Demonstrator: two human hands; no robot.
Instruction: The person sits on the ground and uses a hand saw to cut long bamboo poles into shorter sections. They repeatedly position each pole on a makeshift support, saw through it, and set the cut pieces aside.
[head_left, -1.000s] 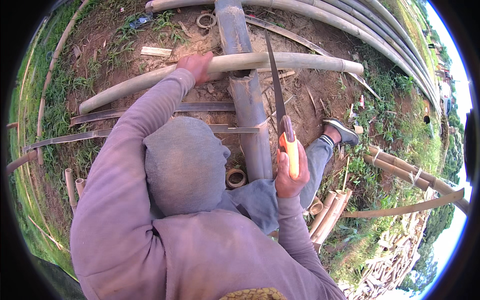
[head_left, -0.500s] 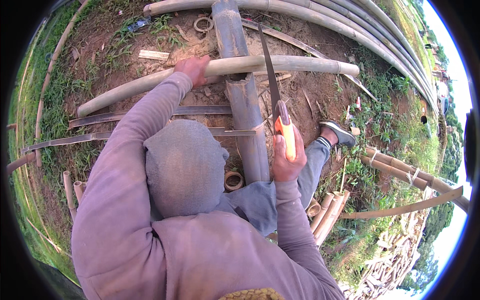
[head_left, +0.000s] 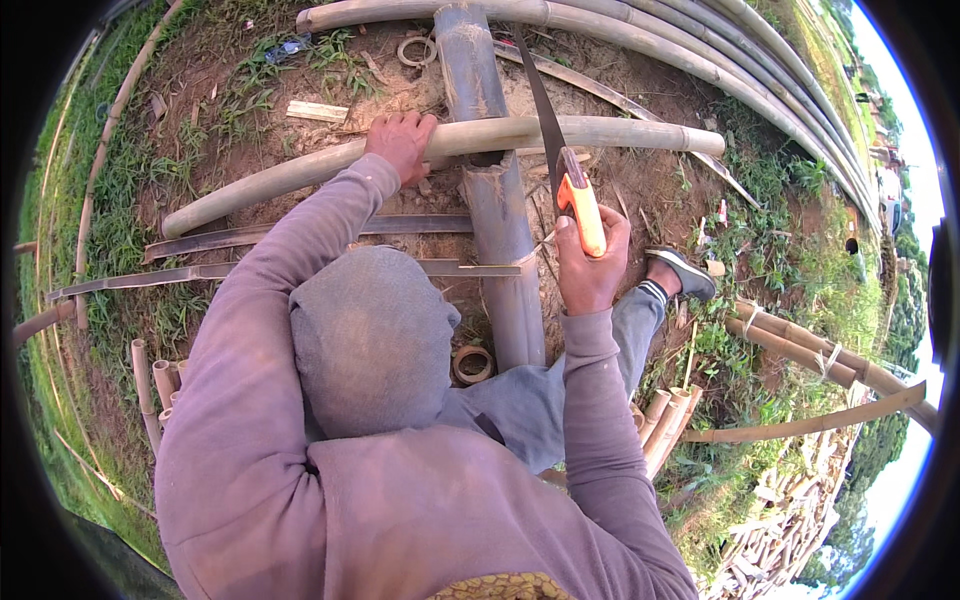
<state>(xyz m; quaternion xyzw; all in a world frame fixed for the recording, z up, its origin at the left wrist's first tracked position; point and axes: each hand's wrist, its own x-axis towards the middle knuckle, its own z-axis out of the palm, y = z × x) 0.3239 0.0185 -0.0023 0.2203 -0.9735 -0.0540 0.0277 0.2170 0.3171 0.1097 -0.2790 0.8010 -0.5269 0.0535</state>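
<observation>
My left hand (head_left: pixel 402 145) is closed over a pale bamboo pole (head_left: pixel 270 182), left of the saw. The pole lies crosswise over a thick grey bamboo log (head_left: pixel 500 215) that has a broken notch near the crossing. In my right hand (head_left: pixel 592 262) is a handsaw (head_left: pixel 585 215) with an orange handle and a long dark blade. The blade points away from me and crosses the pole just right of the log; how deep it sits in the bamboo cannot be made out.
Long bamboo poles (head_left: pixel 690 65) lie at the far right. Split strips (head_left: pixel 415 224) stretch left of the log. Cut bamboo rings (head_left: pixel 473 365) lie on the ground. Short upright pieces (head_left: pixel 665 425) stand near my outstretched leg (head_left: pixel 635 320). A heap of scraps (head_left: pixel 785 520) is at the lower right.
My right hand has pushed the saw forward, away from me, so its handle is nearer the pole. My left hand stays on the pole.
</observation>
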